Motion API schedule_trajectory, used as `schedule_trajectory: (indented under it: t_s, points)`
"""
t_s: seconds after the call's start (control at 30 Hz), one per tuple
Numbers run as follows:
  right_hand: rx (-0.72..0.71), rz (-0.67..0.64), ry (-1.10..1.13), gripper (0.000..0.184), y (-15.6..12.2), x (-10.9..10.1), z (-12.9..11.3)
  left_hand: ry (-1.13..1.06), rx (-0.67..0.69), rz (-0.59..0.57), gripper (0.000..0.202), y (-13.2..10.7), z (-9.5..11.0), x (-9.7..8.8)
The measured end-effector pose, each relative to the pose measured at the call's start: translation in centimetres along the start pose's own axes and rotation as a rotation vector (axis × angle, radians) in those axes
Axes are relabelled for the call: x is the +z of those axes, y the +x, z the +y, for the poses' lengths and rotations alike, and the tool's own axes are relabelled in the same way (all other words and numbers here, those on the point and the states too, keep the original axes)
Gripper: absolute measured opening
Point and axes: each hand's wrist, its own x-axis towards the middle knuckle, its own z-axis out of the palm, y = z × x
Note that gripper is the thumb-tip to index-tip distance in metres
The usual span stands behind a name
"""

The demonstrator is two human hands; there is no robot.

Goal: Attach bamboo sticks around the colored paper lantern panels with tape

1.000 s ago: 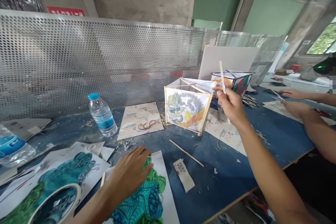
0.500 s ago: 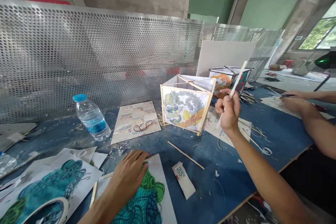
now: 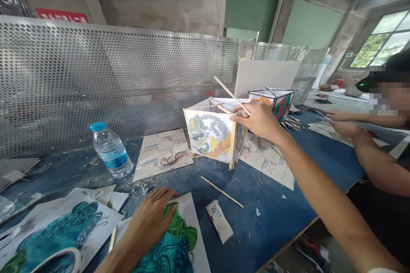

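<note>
Nearest, the left hand (image 3: pixel 150 217) lies open, palm down, on a teal and green drawing (image 3: pixel 166 249) on a blue desk (image 3: pixel 272 217). Beyond, at left, stands a water bottle (image 3: pixel 112 153). Mid-desk is a painted lantern (image 3: pixel 209 134); the right hand (image 3: pixel 248 115) grips a pale stick (image 3: pixel 229 91), fingers at the lantern's near top corner. Behind are a dark-framed lantern (image 3: pixel 282 108) and a mesh screen (image 3: pixel 128 76).

In front of the paper lantern (image 3: pixel 209 134), a hand could pass low over the tabletop (image 3: pixel 275 222), crossing a thin stick (image 3: pixel 222 192) and a paper scrap (image 3: pixel 219 221). Left of the lantern stands a water bottle (image 3: pixel 112 149); behind, a perforated screen (image 3: pixel 128 81); behind right, a second lantern (image 3: pixel 283 107). The right hand (image 3: pixel 256 117) and its wooden strip (image 3: pixel 227 90) crowd the lantern's upper right.
</note>
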Motion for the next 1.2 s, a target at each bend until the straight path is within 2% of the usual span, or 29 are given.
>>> schedule_trajectory:
  t_s: [0.13,0.23,0.37,0.47,0.57,0.7,0.8,0.9,1.1,1.2]
  points:
    - [-0.036,-0.101,-0.051,0.024,2.2,0.7,-3.2,-0.023,0.021,-0.007,0.033,-0.1,-0.2,0.2]
    - [-0.053,-0.244,-0.052,0.024,2.7,0.1,-4.1,-0.029,0.03,-0.003,0.031,-0.2,-0.4,0.4]
    - [-0.088,-0.401,-0.106,0.025,2.0,-2.0,-3.4,-0.034,0.041,0.012,0.03,-0.2,-0.7,0.4]
    - [-0.111,-0.447,-0.195,0.03,1.7,-3.3,-2.1,-0.045,0.056,0.014,0.029,-0.1,-0.9,0.5]
    - [-0.114,-0.463,-0.295,0.019,2.2,-3.3,-1.1,-0.054,0.068,0.008,0.026,0.1,-1.1,0.5]
    - [-0.113,-0.415,-0.391,0.02,3.4,-1.9,-1.6,-0.057,0.075,0.005,0.026,0.1,-1.0,0.4]
    - [-0.113,-0.377,-0.42,0.026,4.5,-0.4,-3.2,-0.048,0.071,0.009,0.026,0.1,-0.8,0.4]
    - [-0.109,-0.395,-0.4,0.025,5.9,1.5,-4.7,-0.032,0.071,0.018,0.027,0.1,-0.8,0.5]
    - [-0.061,-0.502,-0.224,0.026,8.7,5.6,-7.5,-0.008,0.092,0.021,0.028,-0.1,-0.9,0.4]
    - [-0.057,-0.503,-0.05,0.033,9.7,5.4,-9.4,-0.003,0.095,0.008,0.03,-0.2,-0.8,0.3]
